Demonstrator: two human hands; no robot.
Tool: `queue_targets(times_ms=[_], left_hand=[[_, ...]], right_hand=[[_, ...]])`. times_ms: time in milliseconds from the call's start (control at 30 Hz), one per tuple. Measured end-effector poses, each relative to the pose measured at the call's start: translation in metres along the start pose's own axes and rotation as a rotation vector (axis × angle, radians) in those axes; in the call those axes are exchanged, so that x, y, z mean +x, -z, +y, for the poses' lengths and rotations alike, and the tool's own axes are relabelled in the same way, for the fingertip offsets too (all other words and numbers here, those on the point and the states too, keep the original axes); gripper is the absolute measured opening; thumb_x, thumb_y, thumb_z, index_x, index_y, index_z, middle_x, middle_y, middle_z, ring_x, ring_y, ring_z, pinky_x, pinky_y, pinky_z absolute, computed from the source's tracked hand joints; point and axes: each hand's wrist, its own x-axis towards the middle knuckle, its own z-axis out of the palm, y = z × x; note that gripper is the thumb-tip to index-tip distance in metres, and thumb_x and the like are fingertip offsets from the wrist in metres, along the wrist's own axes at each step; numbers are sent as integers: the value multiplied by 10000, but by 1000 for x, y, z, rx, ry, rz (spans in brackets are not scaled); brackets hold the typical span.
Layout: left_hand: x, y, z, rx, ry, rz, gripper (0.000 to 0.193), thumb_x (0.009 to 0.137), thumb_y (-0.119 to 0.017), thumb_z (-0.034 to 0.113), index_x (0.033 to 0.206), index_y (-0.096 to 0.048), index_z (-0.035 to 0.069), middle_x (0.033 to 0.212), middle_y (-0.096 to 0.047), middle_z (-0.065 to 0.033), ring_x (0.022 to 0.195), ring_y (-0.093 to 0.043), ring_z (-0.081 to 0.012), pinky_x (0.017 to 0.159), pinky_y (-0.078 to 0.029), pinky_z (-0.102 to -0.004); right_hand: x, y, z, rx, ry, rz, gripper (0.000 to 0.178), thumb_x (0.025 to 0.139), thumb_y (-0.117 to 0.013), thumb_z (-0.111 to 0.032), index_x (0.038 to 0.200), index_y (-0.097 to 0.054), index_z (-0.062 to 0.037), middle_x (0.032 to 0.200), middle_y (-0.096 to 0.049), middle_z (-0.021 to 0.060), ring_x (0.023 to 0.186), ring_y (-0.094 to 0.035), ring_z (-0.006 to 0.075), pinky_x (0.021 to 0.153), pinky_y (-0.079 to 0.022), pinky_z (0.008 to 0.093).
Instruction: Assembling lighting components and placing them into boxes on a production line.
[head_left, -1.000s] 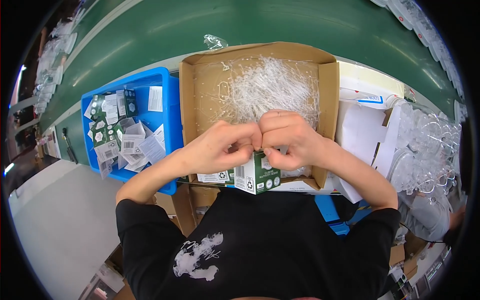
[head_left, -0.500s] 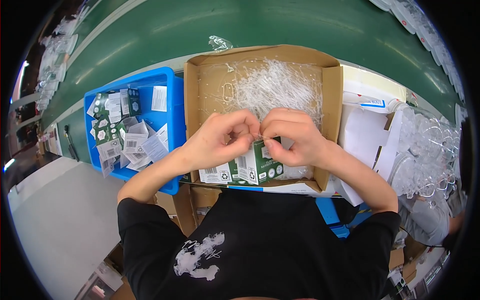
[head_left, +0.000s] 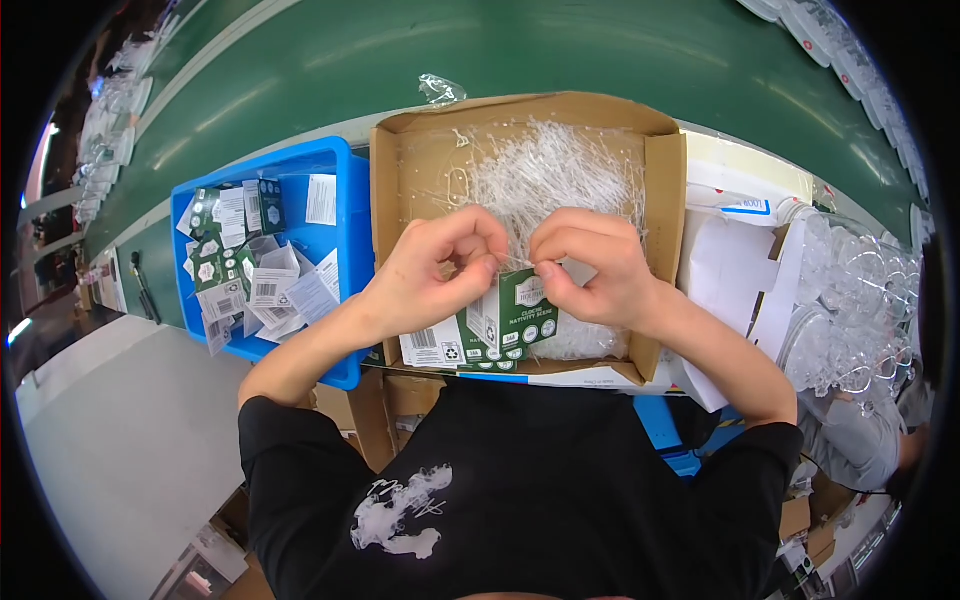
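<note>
Above the near side of a cardboard box, my right hand (head_left: 598, 268) pinches the top edge of a folded green and white card (head_left: 525, 308). Its green printed face is turned toward me. Just left of it, my left hand (head_left: 440, 268) is closed in a pinch beside the card's top edge; whatever lies between its fingertips is too thin to make out. Behind both hands, a heap of thin clear plastic loop fasteners (head_left: 555, 170) fills much of the box. More green and white cards (head_left: 430, 345) lie under my left hand at the box's near edge.
To the left stands a blue plastic bin (head_left: 345, 215) with folded cards inside. The cardboard box (head_left: 663, 190) has raised walls. At right are white paper sheets (head_left: 735, 265) and a pile of clear plastic pieces (head_left: 850, 300). A crumpled clear bag (head_left: 440, 88) lies beyond the box.
The card has turned, so more of its green face shows. My fingertips have moved slightly apart, the left ones now off the card's top edge.
</note>
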Motion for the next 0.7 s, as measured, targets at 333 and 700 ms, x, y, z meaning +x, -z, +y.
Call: queue_targets(times_ms=[333,700], left_hand=[[-4,58,22,544,-482,496,136,791,-584,6,908,-639,44,621,-568,-50,533,-541,-118,510,-443,-262],[-54,146,22,1052,116,841,198,806,-562,151,821,-718,31,704,-679,-112,609,-642,-233,612,-527,-309]], right_hand=[[1,-3,-2,-155,-123,137,153,769,-586,89,885,-624,-3,855,-644,90,664,-570,149,555,-425,240],[-1,-11,-1,-125,-154,108,131,810,-542,105,867,-617,14,811,-632,88,680,-575,126,579,-437,226]])
